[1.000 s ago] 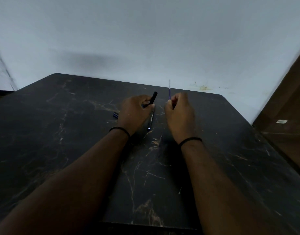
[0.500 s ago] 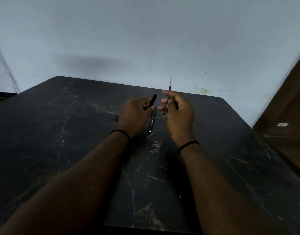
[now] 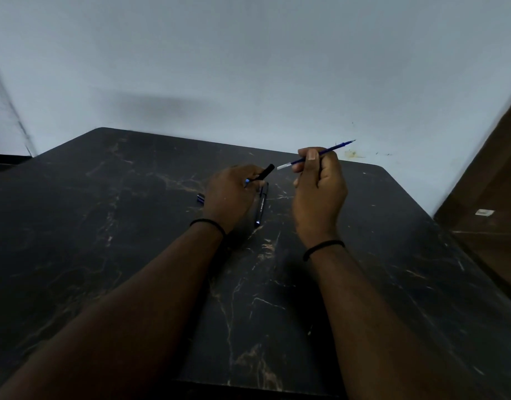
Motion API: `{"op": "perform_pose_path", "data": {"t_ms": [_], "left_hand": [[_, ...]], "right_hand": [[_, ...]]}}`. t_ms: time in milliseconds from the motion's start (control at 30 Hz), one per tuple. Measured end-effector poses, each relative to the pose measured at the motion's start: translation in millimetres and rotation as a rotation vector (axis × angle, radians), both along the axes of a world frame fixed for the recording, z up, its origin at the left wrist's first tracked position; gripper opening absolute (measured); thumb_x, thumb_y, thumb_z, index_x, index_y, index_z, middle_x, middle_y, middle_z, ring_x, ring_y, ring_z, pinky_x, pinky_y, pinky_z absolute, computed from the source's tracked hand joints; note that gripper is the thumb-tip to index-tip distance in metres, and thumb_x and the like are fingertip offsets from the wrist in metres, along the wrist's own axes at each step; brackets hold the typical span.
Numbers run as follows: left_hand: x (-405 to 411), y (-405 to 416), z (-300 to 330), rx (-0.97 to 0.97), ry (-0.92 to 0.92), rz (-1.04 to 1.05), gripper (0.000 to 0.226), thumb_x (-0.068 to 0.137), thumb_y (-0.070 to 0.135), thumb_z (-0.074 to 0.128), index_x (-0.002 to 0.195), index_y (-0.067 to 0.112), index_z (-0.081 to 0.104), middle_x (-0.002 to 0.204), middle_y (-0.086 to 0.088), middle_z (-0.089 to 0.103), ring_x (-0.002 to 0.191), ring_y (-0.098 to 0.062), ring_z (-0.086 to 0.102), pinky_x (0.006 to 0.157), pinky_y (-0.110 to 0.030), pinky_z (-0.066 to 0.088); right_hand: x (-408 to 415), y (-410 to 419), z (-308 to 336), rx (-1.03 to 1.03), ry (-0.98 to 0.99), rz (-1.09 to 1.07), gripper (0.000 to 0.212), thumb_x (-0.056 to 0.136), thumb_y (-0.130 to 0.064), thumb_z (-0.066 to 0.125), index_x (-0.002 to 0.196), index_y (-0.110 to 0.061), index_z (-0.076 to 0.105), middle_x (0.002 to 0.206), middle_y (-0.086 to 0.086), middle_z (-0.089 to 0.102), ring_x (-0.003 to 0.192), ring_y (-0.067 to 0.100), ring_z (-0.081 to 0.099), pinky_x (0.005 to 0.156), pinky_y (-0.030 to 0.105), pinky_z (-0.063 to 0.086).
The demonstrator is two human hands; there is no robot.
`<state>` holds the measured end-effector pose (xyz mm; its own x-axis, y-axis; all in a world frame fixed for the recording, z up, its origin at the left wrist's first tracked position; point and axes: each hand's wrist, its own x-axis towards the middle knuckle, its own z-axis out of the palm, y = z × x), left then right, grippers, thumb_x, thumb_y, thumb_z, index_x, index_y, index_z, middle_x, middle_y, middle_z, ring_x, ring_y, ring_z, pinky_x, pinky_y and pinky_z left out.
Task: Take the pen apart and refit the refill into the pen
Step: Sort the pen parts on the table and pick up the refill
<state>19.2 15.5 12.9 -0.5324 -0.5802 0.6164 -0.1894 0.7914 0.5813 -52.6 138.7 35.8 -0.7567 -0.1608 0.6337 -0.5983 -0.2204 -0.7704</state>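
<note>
The right hand (image 3: 317,192) pinches the blue refill (image 3: 325,151) level, pale end aimed at the black barrel (image 3: 263,174) gripped by the left hand (image 3: 229,194), seemingly for insertion.

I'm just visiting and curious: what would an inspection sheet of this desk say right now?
Surface: dark marble-look table, pale veins.
Job's things: blue refill, out of the pen, tilted, its pale end toward the black barrel; a second black pen part lies on the table beside the left wrist; small blue piece lies left of that hand.
Clutter: nothing seen.
Hands: left hand grips the barrel; right hand pinches the refill.
Cables: nothing seen.
Surroundings: pale wall; brown wooden panel at right.
</note>
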Motion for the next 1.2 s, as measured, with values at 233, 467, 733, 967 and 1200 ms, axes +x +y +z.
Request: {"op": "perform_pose_path", "data": {"t_ms": [233,467,733,967,1200], "left_hand": [[0,1,-1,-0.066,-0.012,-0.029,0.020,0.087,0.022,0.066,0.106,0.027,0.073,0.095,0.001,0.072,0.081,-0.017,0.065,0.071,-0.032,0.053],[-1,6,1,-0.066,0.026,-0.089,0.020,0.086,0.025,0.068,0.105,0.027,0.073,0.096,0.003,0.073,0.082,-0.013,0.065,0.070,-0.025,0.049],[0,13,3,0.071,0.098,-0.242,0.021,0.082,0.027,0.069,0.103,0.026,0.074,0.091,0.012,0.074,0.080,-0.001,0.070,0.072,-0.016,0.052],[10,-7,4,0.073,0.093,0.264,0.032,0.090,0.042,0.060,0.068,0.019,0.061,0.059,0.005,0.057,0.056,-0.013,0.054,0.052,-0.023,0.033],[19,-17,8,0.120,0.043,0.463,0.035,0.092,0.042,0.054,0.069,0.017,0.060,0.064,0.003,0.055,0.058,-0.016,0.049,0.055,-0.026,0.030]], "right_hand": [[-1,-1,-2,0.042,0.022,-0.013,0.023,0.105,-0.023,0.047,0.098,-0.012,0.066,0.078,-0.006,0.066,0.070,0.011,0.060,0.068,0.029,0.052],[-8,-3,-11,0.269,0.154,-0.017,0.026,0.100,-0.028,0.059,0.092,-0.005,0.069,0.085,0.005,0.061,0.075,0.015,0.054,0.065,0.025,0.039],[-10,-5,-15,0.290,0.153,0.009,0.017,0.093,-0.021,0.068,0.103,-0.009,0.074,0.096,0.005,0.065,0.085,0.011,0.055,0.073,0.011,0.041],[-7,-4,-13,0.086,0.004,0.044,0.010,0.096,-0.023,0.065,0.087,-0.020,0.061,0.069,-0.011,0.059,0.060,-0.003,0.048,0.058,0.008,0.040],[-10,-6,-22,0.212,0.007,0.049,0.011,0.093,-0.034,0.067,0.090,-0.024,0.065,0.070,-0.015,0.061,0.064,-0.010,0.056,0.058,0.007,0.043]]}}
